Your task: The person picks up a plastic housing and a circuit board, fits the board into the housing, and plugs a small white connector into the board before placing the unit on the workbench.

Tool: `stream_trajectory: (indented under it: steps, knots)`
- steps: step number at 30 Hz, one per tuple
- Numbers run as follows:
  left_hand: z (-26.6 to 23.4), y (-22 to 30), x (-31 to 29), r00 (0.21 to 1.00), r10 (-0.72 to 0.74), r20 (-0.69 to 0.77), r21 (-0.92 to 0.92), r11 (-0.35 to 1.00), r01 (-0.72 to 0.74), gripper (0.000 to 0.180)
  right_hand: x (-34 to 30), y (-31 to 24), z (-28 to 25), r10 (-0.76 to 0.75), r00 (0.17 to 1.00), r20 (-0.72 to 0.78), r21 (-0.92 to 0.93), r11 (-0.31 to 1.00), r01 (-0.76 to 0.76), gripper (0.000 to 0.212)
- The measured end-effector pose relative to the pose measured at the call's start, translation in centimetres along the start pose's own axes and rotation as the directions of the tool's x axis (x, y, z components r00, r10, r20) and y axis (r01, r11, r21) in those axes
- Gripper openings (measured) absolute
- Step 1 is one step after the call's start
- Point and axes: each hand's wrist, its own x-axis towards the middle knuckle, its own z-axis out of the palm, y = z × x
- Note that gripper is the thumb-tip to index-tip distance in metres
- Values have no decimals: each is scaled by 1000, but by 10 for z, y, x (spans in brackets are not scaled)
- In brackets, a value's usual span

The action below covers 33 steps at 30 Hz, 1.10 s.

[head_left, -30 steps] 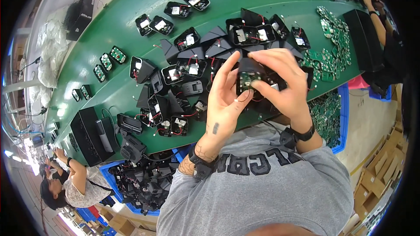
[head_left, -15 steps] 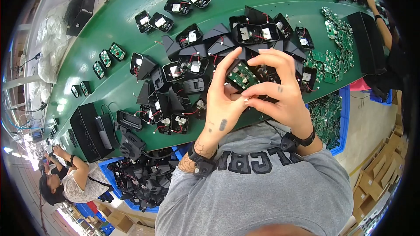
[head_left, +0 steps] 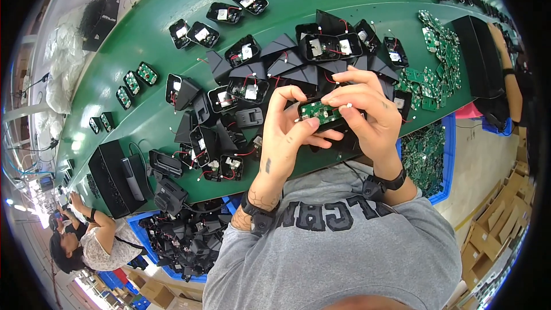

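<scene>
My left hand (head_left: 282, 138) is closed round a small black plastic housing with a green circuit board (head_left: 322, 112) seated in its opening; the thumb presses on the board's left part. At the board's right side, my right hand (head_left: 376, 119) pinches a small white connector plug (head_left: 349, 105) between thumb and index finger, its other fingers raised. Most of the housing is hidden behind my fingers. Just beyond my hands lies a pile of black housings (head_left: 248, 89) with red wires and white parts inside.
Loose green circuit boards (head_left: 439, 51) are heaped at the right beside a black box (head_left: 476, 51). Blue bins (head_left: 450, 161) stand below the table edge on both sides. Several finished-looking housings with boards (head_left: 132, 82) line the left. Co-workers sit at both far sides.
The housing with its board has tilted to lie more level. My right fingers have moved from the lower edge up to the board's right side, where they now pinch the white plug.
</scene>
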Motion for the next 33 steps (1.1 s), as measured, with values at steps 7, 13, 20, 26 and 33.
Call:
stream_trajectory:
  steps: [7,13,20,26,33]
  knots:
    - [9,5,-2,996,59,-70,74,996,-54,39,3,-2,0,105,989,104,314,940,-133,16]
    - [12,8,-5,998,-2,-59,23,1000,3,41,3,2,-3,97,985,139,446,882,-150,18]
    - [13,9,-6,999,2,-54,17,1000,-2,41,0,1,-3,259,964,64,510,822,-255,16]
    - [9,7,-4,997,8,-74,-8,1000,-8,40,7,-5,-7,160,981,106,316,930,-186,13]
    - [14,7,-7,987,141,-76,92,987,-134,37,6,-7,-1,51,998,29,-13,999,-50,4]
